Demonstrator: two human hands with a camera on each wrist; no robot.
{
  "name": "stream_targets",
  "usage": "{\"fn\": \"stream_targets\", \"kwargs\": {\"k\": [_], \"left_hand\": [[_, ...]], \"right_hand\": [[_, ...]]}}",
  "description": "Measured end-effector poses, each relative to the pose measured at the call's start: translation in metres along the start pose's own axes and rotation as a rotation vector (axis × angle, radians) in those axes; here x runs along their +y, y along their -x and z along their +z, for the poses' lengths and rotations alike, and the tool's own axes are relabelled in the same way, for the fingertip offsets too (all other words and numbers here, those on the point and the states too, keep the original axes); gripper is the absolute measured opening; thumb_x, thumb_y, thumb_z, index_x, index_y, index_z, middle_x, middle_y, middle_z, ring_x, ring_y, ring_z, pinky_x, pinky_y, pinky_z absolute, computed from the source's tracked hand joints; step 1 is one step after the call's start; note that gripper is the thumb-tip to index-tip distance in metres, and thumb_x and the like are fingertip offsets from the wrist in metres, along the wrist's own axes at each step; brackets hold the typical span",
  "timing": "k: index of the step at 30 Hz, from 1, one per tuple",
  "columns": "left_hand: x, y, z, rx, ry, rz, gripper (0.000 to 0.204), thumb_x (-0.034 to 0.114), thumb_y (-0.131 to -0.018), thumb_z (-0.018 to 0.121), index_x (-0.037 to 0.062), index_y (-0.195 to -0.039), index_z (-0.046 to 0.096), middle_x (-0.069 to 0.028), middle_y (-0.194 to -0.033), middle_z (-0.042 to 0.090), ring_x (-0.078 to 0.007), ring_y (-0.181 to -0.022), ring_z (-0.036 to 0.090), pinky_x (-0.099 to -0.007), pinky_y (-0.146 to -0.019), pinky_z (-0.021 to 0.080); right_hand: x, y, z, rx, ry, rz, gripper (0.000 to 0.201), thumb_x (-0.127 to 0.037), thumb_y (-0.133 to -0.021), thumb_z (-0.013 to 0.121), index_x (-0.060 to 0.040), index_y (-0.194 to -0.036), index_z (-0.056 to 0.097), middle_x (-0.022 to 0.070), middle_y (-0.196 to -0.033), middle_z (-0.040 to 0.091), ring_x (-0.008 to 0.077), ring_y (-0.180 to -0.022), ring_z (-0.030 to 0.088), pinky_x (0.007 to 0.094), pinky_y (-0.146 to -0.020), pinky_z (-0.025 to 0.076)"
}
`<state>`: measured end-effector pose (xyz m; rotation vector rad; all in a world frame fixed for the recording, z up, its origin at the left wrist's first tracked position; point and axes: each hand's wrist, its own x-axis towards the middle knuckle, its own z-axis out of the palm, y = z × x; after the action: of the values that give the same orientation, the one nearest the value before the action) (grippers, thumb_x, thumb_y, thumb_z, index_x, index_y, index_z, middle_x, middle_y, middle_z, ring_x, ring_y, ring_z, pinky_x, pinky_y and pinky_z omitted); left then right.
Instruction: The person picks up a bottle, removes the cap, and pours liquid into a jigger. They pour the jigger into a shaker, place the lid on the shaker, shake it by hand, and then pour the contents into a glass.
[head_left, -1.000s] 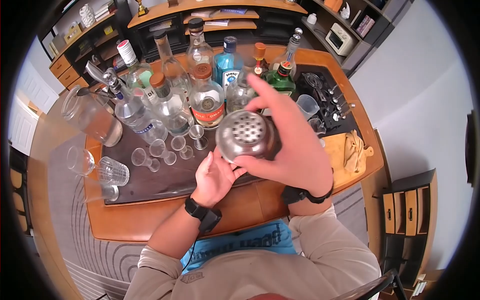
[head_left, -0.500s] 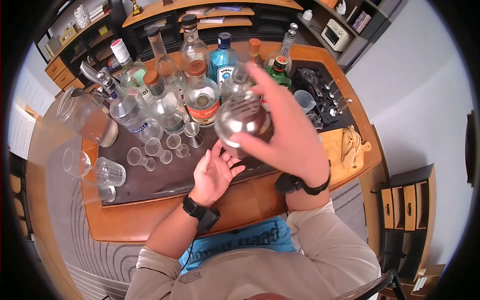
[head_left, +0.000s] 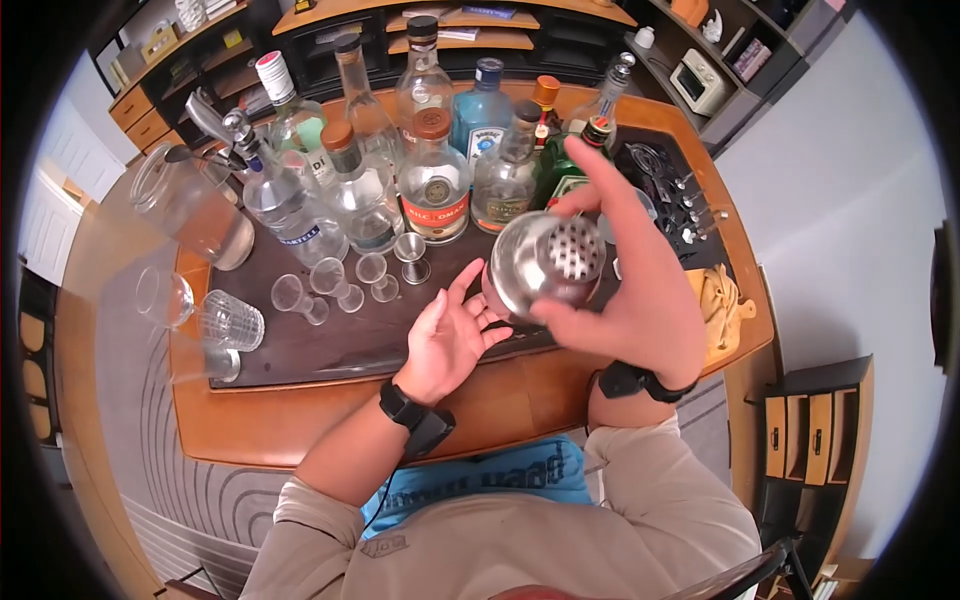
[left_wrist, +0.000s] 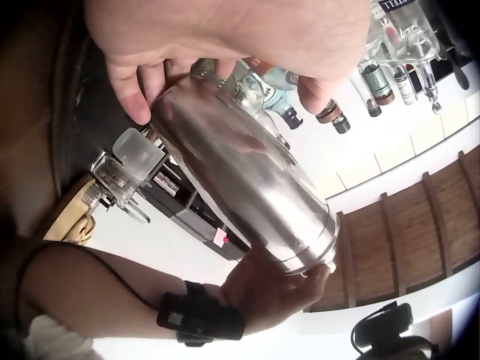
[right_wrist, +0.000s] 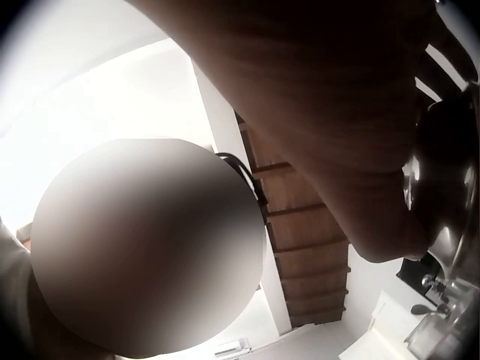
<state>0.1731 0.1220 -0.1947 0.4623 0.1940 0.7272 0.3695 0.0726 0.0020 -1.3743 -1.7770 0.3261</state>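
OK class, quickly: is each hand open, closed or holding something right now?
Left hand: open, palm up.
Right hand: holding the metal shaker.

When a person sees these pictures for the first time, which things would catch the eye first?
Most likely the steel shaker comes first: it is held above the table, with the right hand gripping its top end and the left hand open near its base. Next, perhaps, the crowd of bottles standing along the table's far side.

The shaker (head_left: 525, 265) is smooth, glossy metal; the bottles (head_left: 436, 165), shiny glass. Near the worktop's (head_left: 400, 430) left edge, the tumbler (head_left: 232, 322) is textured glass; by its right edge, matt, wrinkled cloth (head_left: 722, 300) covers wood.
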Motion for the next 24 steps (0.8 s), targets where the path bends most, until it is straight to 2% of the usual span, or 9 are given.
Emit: {"fn": "stream_targets", "kwargs": {"k": [4,7,8,10,14,16,18,20,24], "left_hand": [[-0.002,0.001,-0.001,0.019,-0.072,-0.006,0.089,0.064,-0.103,0.056,0.0173,-0.172,0.026,-0.0102,-0.152,0.057,-0.0251,-0.134,0.057,-0.048,-0.112,0.045],[-0.003,-0.001,-0.012,-0.024,0.021,-0.013,0.089,0.063,-0.103,0.058,0.0169,-0.172,0.027,-0.0092,-0.146,0.058,-0.0251,-0.13,0.058,-0.0478,-0.111,0.045],[-0.005,0.0,-0.007,0.03,0.049,0.003,0.067,0.06,-0.105,0.056,0.0145,-0.154,0.048,-0.0089,-0.137,0.065,-0.0252,-0.122,0.062,-0.0478,-0.108,0.05],[-0.003,-0.002,-0.012,-0.032,0.008,-0.008,0.088,0.063,-0.103,0.057,0.0161,-0.171,0.028,-0.0094,-0.151,0.057,-0.0241,-0.129,0.059,-0.0475,-0.111,0.045],[0.002,0.003,0.014,0.087,-0.04,0.007,0.088,0.063,-0.103,0.056,0.0151,-0.171,0.028,-0.0078,-0.15,0.059,-0.022,-0.126,0.059,-0.0469,-0.11,0.045],[-0.002,0.0,-0.004,0.01,-0.018,-0.009,0.087,0.063,-0.104,0.056,0.0149,-0.171,0.029,-0.0052,-0.143,0.061,-0.0205,-0.124,0.06,-0.0466,-0.109,0.045],[-0.006,0.0,-0.018,-0.008,0.006,0.011,0.086,0.063,-0.104,0.056,0.0151,-0.171,0.029,-0.0042,-0.14,0.062,-0.0206,-0.122,0.06,-0.0463,-0.109,0.045],[-0.004,-0.002,-0.019,-0.007,-0.021,0.002,0.086,0.062,-0.104,0.055,0.015,-0.171,0.029,-0.0043,-0.141,0.062,-0.0208,-0.123,0.06,-0.0467,-0.109,0.046],[0.006,0.003,0.02,0.111,-0.062,0.026,0.085,0.062,-0.105,0.053,0.0146,-0.171,0.028,-0.0057,-0.144,0.06,-0.0218,-0.122,0.059,-0.0479,-0.108,0.047]], "right_hand": [[0.001,-0.006,0.013,-0.053,0.014,-0.202,0.108,-0.02,-0.073,0.093,-0.0064,-0.167,0.041,0.0118,-0.122,0.067,0.025,-0.115,0.066,0.0369,-0.107,0.05],[0.001,-0.011,0.008,0.03,0.091,0.039,0.103,-0.024,-0.074,0.093,-0.0069,-0.164,0.045,0.0152,-0.132,0.068,0.0338,-0.116,0.065,0.0428,-0.103,0.053],[0.009,-0.01,0.004,0.04,0.075,-0.005,0.104,-0.021,-0.073,0.092,-0.005,-0.164,0.044,0.0149,-0.127,0.068,0.0338,-0.114,0.065,0.0435,-0.103,0.053],[0.006,-0.004,-0.002,-0.008,-0.033,-0.037,0.104,-0.02,-0.073,0.091,-0.0039,-0.164,0.044,0.0148,-0.127,0.068,0.0341,-0.114,0.065,0.0431,-0.103,0.053],[-0.005,-0.006,0.011,-0.085,-0.027,-0.157,0.105,-0.02,-0.072,0.092,-0.004,-0.164,0.044,0.0143,-0.127,0.068,0.034,-0.114,0.065,0.0426,-0.102,0.053],[0.002,-0.011,0.019,0.004,0.05,-0.15,0.109,-0.022,-0.073,0.093,-0.004,-0.167,0.04,0.0126,-0.123,0.067,0.0232,-0.118,0.065,0.0372,-0.11,0.047],[0.003,-0.01,0.012,0.036,0.095,-0.042,0.11,-0.023,-0.072,0.094,-0.0041,-0.167,0.04,0.0119,-0.124,0.066,0.0232,-0.119,0.064,0.0365,-0.11,0.047],[0.006,-0.004,0.001,0.013,-0.023,-0.032,0.107,-0.021,-0.071,0.093,-0.0054,-0.165,0.044,0.0129,-0.125,0.067,0.0334,-0.111,0.064,0.0418,-0.101,0.053],[-0.011,-0.001,0.013,-0.096,-0.041,-0.168,0.106,-0.02,-0.071,0.093,-0.0065,-0.164,0.046,0.0131,-0.123,0.067,0.0329,-0.113,0.063,0.0434,-0.103,0.051]]}}
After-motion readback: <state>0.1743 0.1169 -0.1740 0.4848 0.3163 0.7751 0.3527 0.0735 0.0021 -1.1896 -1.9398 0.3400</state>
